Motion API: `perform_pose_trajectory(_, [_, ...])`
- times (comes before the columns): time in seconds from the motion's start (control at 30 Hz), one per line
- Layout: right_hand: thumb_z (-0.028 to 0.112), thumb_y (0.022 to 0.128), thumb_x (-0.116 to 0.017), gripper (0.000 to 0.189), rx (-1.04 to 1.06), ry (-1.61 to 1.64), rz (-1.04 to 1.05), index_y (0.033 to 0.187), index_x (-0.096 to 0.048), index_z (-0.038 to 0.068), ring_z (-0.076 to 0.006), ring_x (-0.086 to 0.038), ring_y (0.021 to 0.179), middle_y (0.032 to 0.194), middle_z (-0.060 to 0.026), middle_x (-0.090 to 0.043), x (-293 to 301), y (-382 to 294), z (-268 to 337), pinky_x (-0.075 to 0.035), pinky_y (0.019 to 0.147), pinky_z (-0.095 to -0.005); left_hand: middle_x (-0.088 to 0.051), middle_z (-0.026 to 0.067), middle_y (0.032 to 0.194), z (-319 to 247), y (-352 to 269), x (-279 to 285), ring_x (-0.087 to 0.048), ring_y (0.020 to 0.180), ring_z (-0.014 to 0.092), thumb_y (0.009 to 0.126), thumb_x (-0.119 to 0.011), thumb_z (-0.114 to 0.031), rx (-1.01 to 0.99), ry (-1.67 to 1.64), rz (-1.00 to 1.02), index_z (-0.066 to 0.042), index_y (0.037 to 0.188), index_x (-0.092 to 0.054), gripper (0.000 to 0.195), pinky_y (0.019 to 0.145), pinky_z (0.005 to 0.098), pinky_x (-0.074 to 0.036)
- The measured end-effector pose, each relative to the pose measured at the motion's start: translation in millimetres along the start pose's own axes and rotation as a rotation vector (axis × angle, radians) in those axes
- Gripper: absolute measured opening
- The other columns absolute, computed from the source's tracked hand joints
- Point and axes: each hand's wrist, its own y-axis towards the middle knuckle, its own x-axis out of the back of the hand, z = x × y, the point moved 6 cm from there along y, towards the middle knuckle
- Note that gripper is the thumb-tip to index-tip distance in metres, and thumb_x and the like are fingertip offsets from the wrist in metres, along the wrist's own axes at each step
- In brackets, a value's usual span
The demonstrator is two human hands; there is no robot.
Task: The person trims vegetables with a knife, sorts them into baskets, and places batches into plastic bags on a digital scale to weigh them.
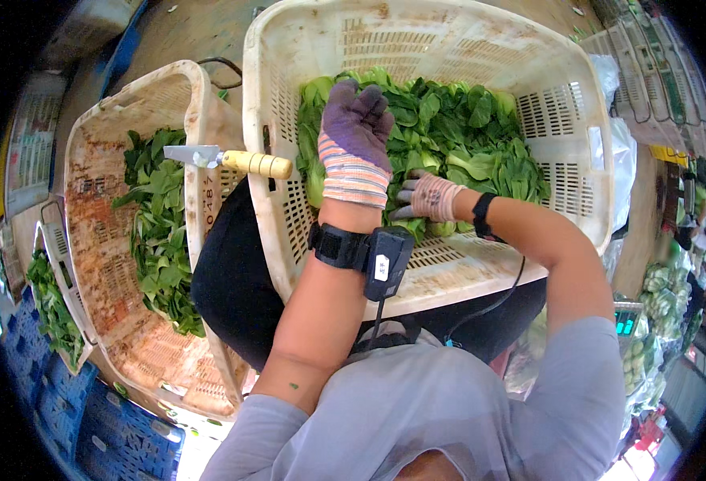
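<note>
In front of me a large off-white plastic crate (479,288) holds leafy bok choy (473,114). My left hand (356,129), in a striped glove with a purple coating, is over the greens at the crate's left side. Its fingers are curled, and whether anything is inside them is hidden. Lower down, my right hand (428,195), in a striped glove with grey fingers, rests against the bok choy with its fingers apart. A knife (257,163) with a wooden handle lies across the crate edges on the left, blade pointing left.
A second stained crate (88,240) with loose green leaves (160,240) stands at left. Beyond it are a smaller crate of greens (58,312) and blue plastic pallets (118,427). Clear plastic bags (623,174) and a lit digital display (624,323) are at right.
</note>
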Motion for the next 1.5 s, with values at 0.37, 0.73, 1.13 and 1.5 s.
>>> perform_pose_trajectory(0.37, [0.024, 0.075, -0.072, 0.064, -0.238, 1.961, -0.634, 0.13, -0.045, 0.006, -0.0156, -0.051, 0.111, 0.124, -0.0048, -0.054, 113, -139, -9, -0.04, 0.097, -0.032, -0.062, 0.0077, 0.104, 6, -11, -24, -0.058, 0.096, 0.022, 0.093, -0.043, -0.027, 0.022, 0.279, 0.228, -0.011, 0.115, -0.053, 0.029, 0.078, 0.0348, -0.047])
perform_pose_trajectory(0.73, [0.018, 0.092, -0.053, 0.03, -0.457, 1.0, -1.334, 0.119, -0.053, 0.005, -0.0128, -0.054, 0.09, 0.099, -0.0055, -0.06, 296, -129, 66, -0.044, 0.08, -0.0246, -0.054, 0.0121, 0.123, -27, -169, -14, -0.056, 0.109, 0.023, 0.089, -0.055, -0.041, 0.331, 0.125, 0.756, -0.007, 0.132, -0.041, 0.057, 0.095, 0.0367, -0.045])
perform_pose_trajectory(1.13, [0.033, 0.075, -0.074, 0.057, 0.141, 0.846, -0.515, 0.123, -0.052, 0.01, -0.0165, -0.058, 0.08, 0.099, -0.0108, -0.061, 368, 49, 206, -0.049, 0.068, -0.03, -0.053, 0.0113, 0.109, -193, -292, 83, -0.054, 0.096, 0.018, 0.087, -0.06, -0.028, -0.664, 0.521, 0.287, -0.003, 0.123, -0.035, 0.051, 0.085, 0.0308, -0.046])
perform_pose_trajectory(1.5, [0.01, 0.085, -0.049, 0.035, 0.1, 1.17, -0.563, 0.119, -0.053, 0.004, -0.0079, -0.052, 0.077, 0.095, 0.0007, -0.058, 329, 18, 223, -0.046, 0.073, -0.0249, -0.057, 0.0103, 0.113, -168, -333, 75, -0.058, 0.1, 0.02, 0.078, -0.064, -0.047, -0.033, 0.343, 0.649, -0.005, 0.128, -0.044, 0.068, 0.088, 0.0309, -0.047])
